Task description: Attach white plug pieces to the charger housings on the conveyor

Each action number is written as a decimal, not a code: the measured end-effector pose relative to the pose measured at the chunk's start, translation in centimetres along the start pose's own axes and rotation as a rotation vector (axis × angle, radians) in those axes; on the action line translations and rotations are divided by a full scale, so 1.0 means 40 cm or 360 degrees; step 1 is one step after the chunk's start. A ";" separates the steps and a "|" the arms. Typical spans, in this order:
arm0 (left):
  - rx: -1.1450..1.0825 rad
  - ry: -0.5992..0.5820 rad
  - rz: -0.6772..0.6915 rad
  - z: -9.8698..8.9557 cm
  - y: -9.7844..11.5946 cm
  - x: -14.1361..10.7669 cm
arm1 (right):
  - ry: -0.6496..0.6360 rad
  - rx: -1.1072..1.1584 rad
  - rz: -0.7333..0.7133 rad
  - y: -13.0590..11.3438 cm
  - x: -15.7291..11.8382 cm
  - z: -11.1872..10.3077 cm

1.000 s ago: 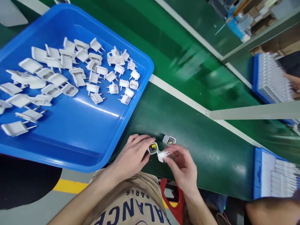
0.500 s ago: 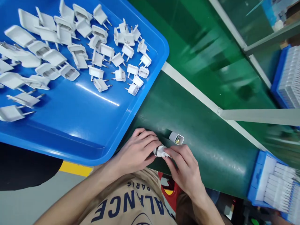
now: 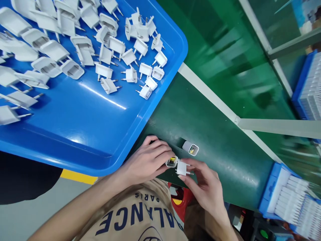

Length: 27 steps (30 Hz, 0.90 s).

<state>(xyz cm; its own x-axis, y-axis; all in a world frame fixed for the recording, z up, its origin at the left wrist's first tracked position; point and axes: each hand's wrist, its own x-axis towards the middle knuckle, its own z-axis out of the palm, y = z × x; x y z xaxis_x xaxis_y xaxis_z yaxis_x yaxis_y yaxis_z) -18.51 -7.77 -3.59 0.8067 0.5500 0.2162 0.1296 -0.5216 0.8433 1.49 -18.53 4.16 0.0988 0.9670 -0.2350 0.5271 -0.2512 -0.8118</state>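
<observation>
Closed around a white charger housing (image 3: 172, 162), my left hand (image 3: 150, 159) keeps its open end facing right, with yellow and dark parts showing inside. My right hand (image 3: 204, 179) pinches a white two-pin plug cap (image 3: 182, 168) between thumb and fingers. The cap's pins point right, and its other side faces the housing's opening, very close by; whether they touch I cannot tell. Just beyond both hands, a second white charger housing (image 3: 191, 148) lies on the green table (image 3: 213, 160), its open end showing a yellow part.
A blue tray (image 3: 82, 134) at the left holds many loose plug caps (image 3: 104, 71). Blue boxes of white pieces stand at the lower right (image 3: 288, 197) and right edge (image 3: 312, 90). A pale metal frame bar (image 3: 276, 126) crosses at the right.
My right hand has shifted slightly right and turned the plug cap, which now shows its broad side. The opening of the held housing is more exposed. The whole view has shifted slightly.
</observation>
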 end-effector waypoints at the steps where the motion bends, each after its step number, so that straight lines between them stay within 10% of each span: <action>1: -0.0002 0.0001 0.0001 0.001 0.000 0.000 | 0.0021 0.0053 0.0020 -0.002 0.002 0.003; 20: 0.0033 0.0015 0.0012 0.004 -0.002 -0.002 | -0.0041 0.0372 0.0053 -0.018 0.013 0.026; 27: 0.0006 0.0007 0.0003 0.003 -0.001 0.000 | 0.0120 -0.0400 -0.0184 -0.020 0.009 0.022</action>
<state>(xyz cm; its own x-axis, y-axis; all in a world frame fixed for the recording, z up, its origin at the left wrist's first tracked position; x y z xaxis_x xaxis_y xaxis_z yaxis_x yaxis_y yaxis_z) -18.43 -7.83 -3.67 0.8044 0.5519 0.2198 0.1303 -0.5249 0.8412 0.36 -18.00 4.26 0.0833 0.9914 -0.1007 0.7302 -0.1295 -0.6709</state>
